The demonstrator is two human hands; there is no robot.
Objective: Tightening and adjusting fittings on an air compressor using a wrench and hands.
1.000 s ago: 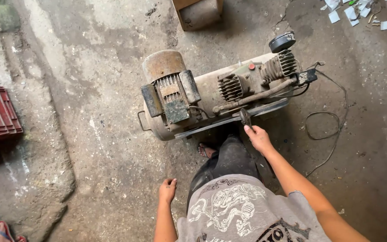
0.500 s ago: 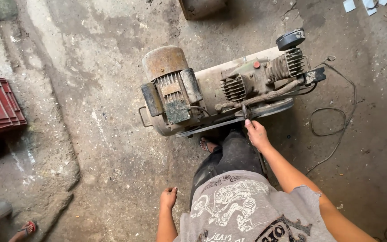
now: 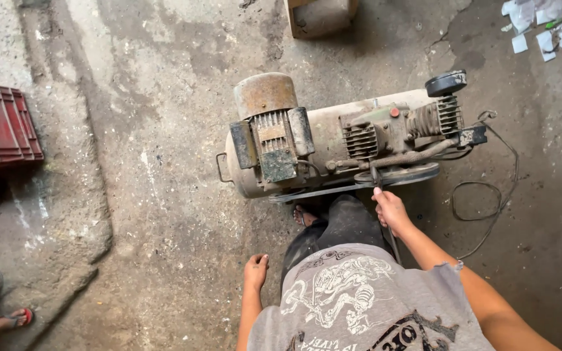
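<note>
At the bottom of the frame the grey printed shirt [image 3: 365,305] fills the foreground, with dark trousers [image 3: 339,227] just above it. The left hand [image 3: 255,270] hangs at lower centre, its fingers loosely curled and holding nothing, over bare concrete floor [image 3: 164,214]. The right hand [image 3: 391,209], right of centre, has its fingers clenched around a thin dark tool [image 3: 377,177] (what kind of tool cannot be told), whose upper end reaches the belt wheel [image 3: 398,174] on the near side of the air compressor [image 3: 333,136]. A sandalled foot [image 3: 302,214] shows just below the compressor's tank.

The compressor lies across the centre of the frame: a rusty electric motor [image 3: 268,123] at its left end, a finned pump head [image 3: 424,120] toward the right, and a small black wheel [image 3: 445,83] at the upper right corner. A black cable [image 3: 489,201] loops over the floor to its right.

Farther out, a red plastic crate [image 3: 1,127] sits at the left edge, another person's sandalled foot [image 3: 17,318] shows at lower left, a wooden box [image 3: 320,14] stands at top centre, and paper scraps [image 3: 544,29] lie at upper right.
</note>
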